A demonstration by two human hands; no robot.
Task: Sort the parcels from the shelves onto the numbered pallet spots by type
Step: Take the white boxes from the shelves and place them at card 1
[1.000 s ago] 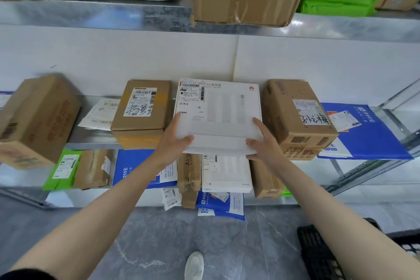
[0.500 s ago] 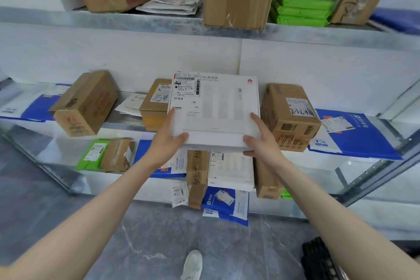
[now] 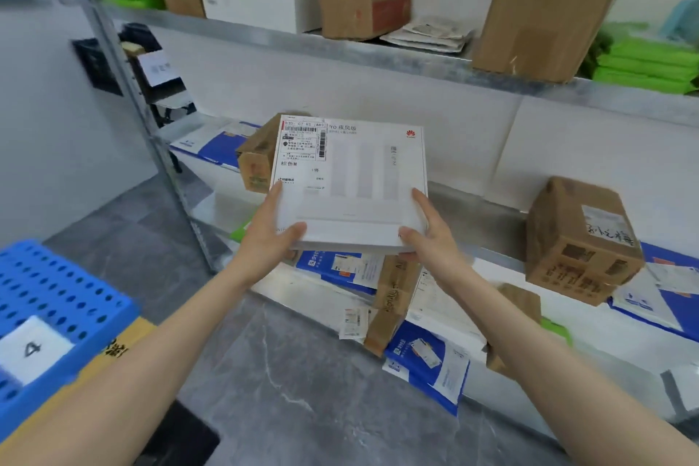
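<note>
My left hand (image 3: 270, 242) and right hand (image 3: 431, 242) gripped one white box (image 3: 355, 178), not yet on the blue pallet (image 3: 68, 287); many parcels (image 3: 578, 238) lay unsorted on the shelves (image 3: 378, 53).

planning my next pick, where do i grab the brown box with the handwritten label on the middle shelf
Probably its two opposite side faces, one hand each, from the open front. The brown box is a blocky carton at the middle shelf's front edge, a corner turned toward you, bare shelf on its left. The left hand and right hand hold the white box now.
</note>
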